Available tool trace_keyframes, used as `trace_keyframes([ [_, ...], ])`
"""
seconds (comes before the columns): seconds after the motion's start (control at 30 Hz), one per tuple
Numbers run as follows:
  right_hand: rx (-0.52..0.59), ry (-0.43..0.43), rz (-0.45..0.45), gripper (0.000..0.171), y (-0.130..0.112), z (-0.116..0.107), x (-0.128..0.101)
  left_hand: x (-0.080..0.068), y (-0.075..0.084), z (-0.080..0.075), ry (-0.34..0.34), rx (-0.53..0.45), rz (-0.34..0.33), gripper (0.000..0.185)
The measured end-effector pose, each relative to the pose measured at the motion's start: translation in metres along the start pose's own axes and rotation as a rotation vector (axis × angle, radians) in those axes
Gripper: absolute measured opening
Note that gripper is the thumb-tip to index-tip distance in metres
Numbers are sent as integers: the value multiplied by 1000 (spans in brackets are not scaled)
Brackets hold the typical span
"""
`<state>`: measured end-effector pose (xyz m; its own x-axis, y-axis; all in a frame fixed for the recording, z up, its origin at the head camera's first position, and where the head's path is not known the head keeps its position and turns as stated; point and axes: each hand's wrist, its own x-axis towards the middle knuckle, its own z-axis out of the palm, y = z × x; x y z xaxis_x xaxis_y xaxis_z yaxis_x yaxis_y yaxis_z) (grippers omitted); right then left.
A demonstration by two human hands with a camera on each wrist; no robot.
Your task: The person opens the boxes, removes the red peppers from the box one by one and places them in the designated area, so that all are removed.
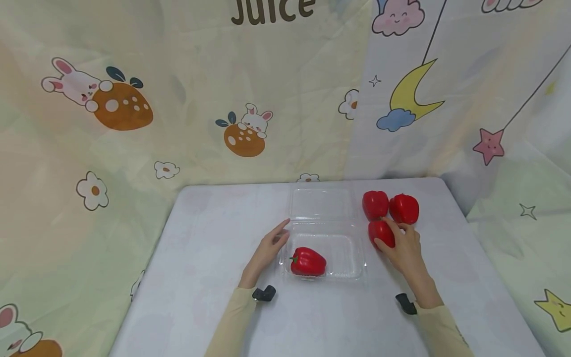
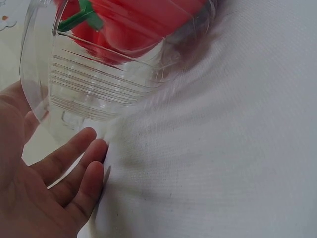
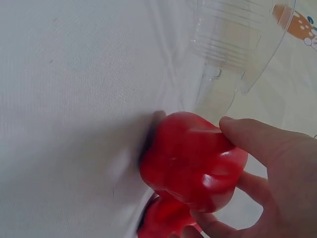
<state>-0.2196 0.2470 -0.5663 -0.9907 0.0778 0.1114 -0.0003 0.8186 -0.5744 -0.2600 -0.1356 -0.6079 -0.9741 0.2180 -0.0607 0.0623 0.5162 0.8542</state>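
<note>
A clear plastic clamshell box (image 1: 345, 255) lies with its lid folded back, and one red bell pepper (image 1: 308, 262) with a green stem rests inside at the left. My left hand (image 1: 267, 248) is at the box's left edge, its fingers loosely extended; in the left wrist view they lie beside the ribbed wall (image 2: 89, 84). On the right, my right hand (image 1: 405, 248) holds another red bell pepper (image 1: 380, 234) between thumb and fingers. That bell pepper (image 3: 190, 158) appears close over the tablecloth in the right wrist view.
Two more red bell peppers (image 1: 375, 205) (image 1: 404, 208) sit just behind the held one, right of the open lid (image 1: 322, 203). A white cloth covers the table (image 1: 214, 238). A patterned curtain (image 1: 192, 99) hangs behind the table's far edge.
</note>
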Motion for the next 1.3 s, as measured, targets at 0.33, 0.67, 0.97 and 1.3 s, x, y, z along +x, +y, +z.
trace_keyframes([
  [0.33,-24,38,34,88,-2,8,1,1,-2,1,-1,-8,-9,50],
  [0.67,-24,30,28,97,-2,8,0,-1,0,-2,-3,-11,13,51],
  [0.97,-18,-2,19,99,-3,8,1,0,0,-1,-1,-7,15,51],
  [1.3,-20,-20,24,100,-3,7,1,0,-1,-1,-7,-8,12,51],
])
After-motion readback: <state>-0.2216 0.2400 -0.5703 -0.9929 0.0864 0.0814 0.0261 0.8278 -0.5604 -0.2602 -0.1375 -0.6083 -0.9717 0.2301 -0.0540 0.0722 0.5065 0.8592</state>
